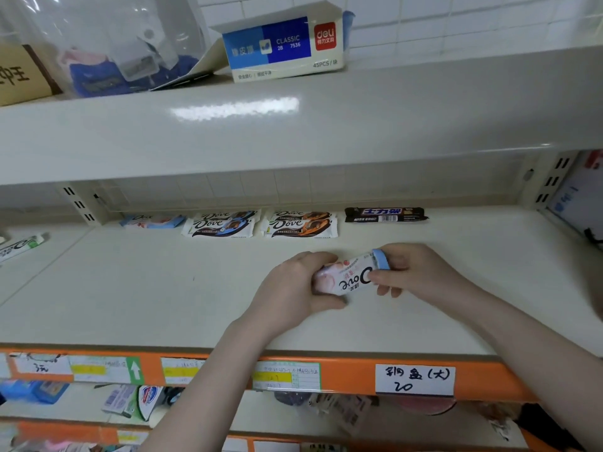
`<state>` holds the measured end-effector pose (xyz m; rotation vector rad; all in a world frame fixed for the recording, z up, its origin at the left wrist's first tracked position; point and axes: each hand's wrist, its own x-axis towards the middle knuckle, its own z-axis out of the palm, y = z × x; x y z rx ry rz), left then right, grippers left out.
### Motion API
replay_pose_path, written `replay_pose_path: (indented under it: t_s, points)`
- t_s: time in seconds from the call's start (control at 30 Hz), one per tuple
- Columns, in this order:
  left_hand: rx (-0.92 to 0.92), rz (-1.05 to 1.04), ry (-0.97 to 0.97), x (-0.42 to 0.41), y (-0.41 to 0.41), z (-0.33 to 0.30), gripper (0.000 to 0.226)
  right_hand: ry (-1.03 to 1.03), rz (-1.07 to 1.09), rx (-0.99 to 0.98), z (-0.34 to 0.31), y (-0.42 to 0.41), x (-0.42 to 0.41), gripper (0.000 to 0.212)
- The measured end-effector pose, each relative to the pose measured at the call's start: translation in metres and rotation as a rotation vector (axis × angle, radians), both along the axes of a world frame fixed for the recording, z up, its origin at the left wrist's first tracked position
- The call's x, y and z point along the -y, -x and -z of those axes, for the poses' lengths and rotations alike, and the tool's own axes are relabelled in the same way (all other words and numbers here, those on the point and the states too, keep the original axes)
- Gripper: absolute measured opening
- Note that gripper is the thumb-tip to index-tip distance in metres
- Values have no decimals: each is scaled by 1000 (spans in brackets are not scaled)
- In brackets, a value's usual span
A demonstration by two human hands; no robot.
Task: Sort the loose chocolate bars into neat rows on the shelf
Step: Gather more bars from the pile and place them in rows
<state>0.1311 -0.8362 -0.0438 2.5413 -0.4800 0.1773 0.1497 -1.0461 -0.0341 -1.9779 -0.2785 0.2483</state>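
Note:
Both hands hold one pink-and-white Dove bar with a blue end, just above the middle of the cream shelf. My left hand grips its left end and my right hand pinches its right end. Along the back of the shelf lie a light-blue Dove bar, a pair of blue-trimmed Dove bars, a pair of orange-trimmed Dove bars and a dark Snickers-type bar.
A toothpaste box lies at the far left of the shelf. The orange front rail carries price labels. The shelf above holds a blue deli box and plastic bags. Lower shelves hold assorted goods.

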Motion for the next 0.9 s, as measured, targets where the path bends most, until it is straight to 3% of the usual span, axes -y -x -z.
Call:
replay_pose_path:
  t_s: [0.13, 0.27, 0.47, 0.63, 0.9]
  points:
    - [-160, -44, 124, -16, 10, -3, 10, -169, 81, -101, -1, -4, 15, 14]
    - [-310, -85, 350, -19, 21, 0, 12, -318, 142, -180, 3, -7, 13, 10]
    - [-325, -175, 477, -20, 33, 6, 10, -451, 184, -299, 9, -7, -13, 8]
    - [-250, -226, 461, -47, 39, 6, 6, -443, 200, -272, 8, -1, -54, 10]
    - [-82, -225, 282, -165, 48, 4, 13, -377, -82, -190, 2, 7, -188, 22]
